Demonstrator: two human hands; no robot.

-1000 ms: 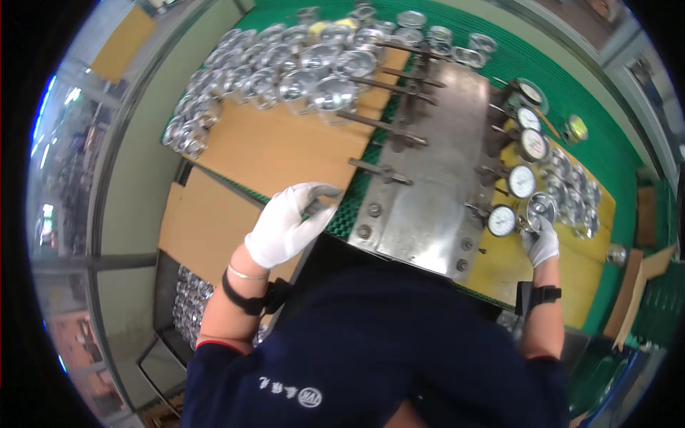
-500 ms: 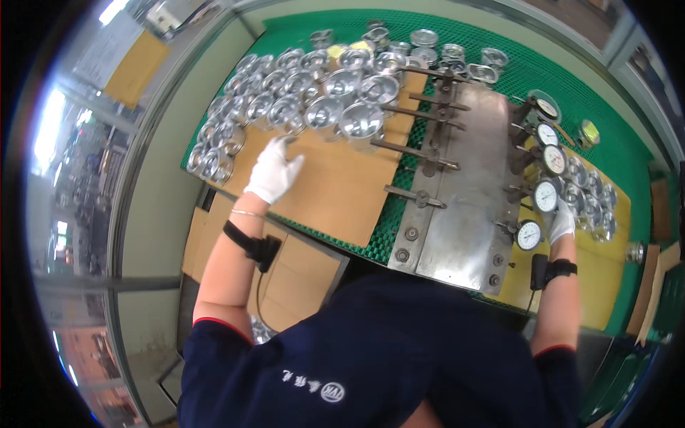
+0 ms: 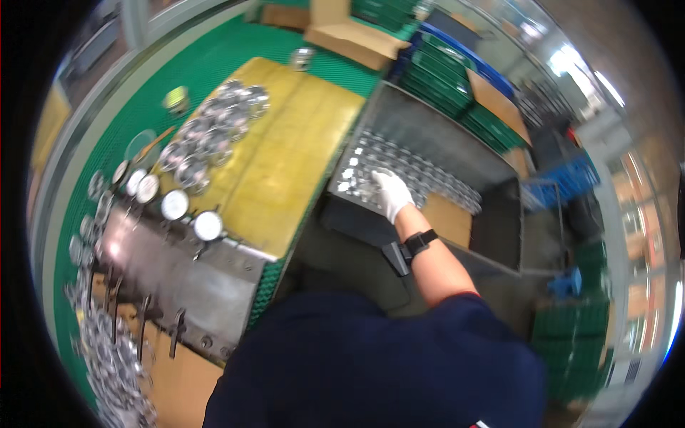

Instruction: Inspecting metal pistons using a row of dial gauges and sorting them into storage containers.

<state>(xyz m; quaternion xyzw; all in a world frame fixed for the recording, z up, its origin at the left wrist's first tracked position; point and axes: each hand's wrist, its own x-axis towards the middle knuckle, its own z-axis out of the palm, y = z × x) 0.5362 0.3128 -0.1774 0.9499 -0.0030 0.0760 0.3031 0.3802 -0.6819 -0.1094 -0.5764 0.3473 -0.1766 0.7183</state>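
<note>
My right hand (image 3: 392,194), in a white glove, reaches into a grey metal bin (image 3: 439,125) at the right. It is over the near left end of the rows of shiny metal parts (image 3: 435,175) packed there. Its fingers point down among the parts and are blurred, so what they hold, if anything, does not show. A dark band with a small box (image 3: 408,251) is strapped round the wrist. My left hand is out of view.
Left of the bin, a yellow board (image 3: 285,143) carries a cluster of round metal cups (image 3: 214,132). Several dial gauges (image 3: 175,205) line a steel plate (image 3: 178,271). More metal cups (image 3: 114,357) crowd the lower left. Green crates (image 3: 442,75) stand behind the bin.
The view has swung to the right, bringing the bin in. My right hand has gone from the cups beside the gauges into the bin. My left hand has left the picture.
</note>
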